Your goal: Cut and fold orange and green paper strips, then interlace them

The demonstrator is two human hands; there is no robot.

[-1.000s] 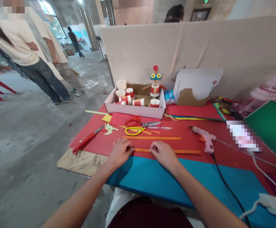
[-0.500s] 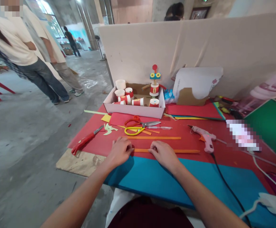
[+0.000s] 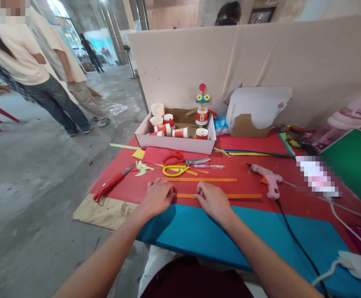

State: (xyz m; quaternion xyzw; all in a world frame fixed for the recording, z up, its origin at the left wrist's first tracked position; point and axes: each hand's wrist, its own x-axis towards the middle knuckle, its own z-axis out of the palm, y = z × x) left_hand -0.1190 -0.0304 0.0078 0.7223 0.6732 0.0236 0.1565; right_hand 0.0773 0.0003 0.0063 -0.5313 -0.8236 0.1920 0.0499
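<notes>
An orange paper strip (image 3: 242, 196) lies lengthwise near the front of the red sheet. My left hand (image 3: 158, 193) is closed at its left end, fingertips pressed down on the strip. Partway along it, my right hand (image 3: 212, 199) has its fingers curled together on the same strip. A second orange paper strip (image 3: 202, 180) lies parallel, just beyond. Farther back rest scissors (image 3: 185, 162) with red and yellow handles and a clear pen (image 3: 208, 167). To the right sits a pink glue gun (image 3: 269, 180); a red-handled utility knife (image 3: 114, 182) lies to the left.
A box (image 3: 177, 145) holding several paper cups and a cup figure (image 3: 202, 116) stands against the white partition (image 3: 180, 70). Blue paper (image 3: 230, 231) covers the front edge. Coloured sheets (image 3: 251, 144) are stacked behind. A cable (image 3: 298, 244) trails from the glue gun. People (image 3: 53, 87) stand at left.
Both hands stay on the strip in nearly the same place. The strip's right end lies a little straighter. Little else differs.
</notes>
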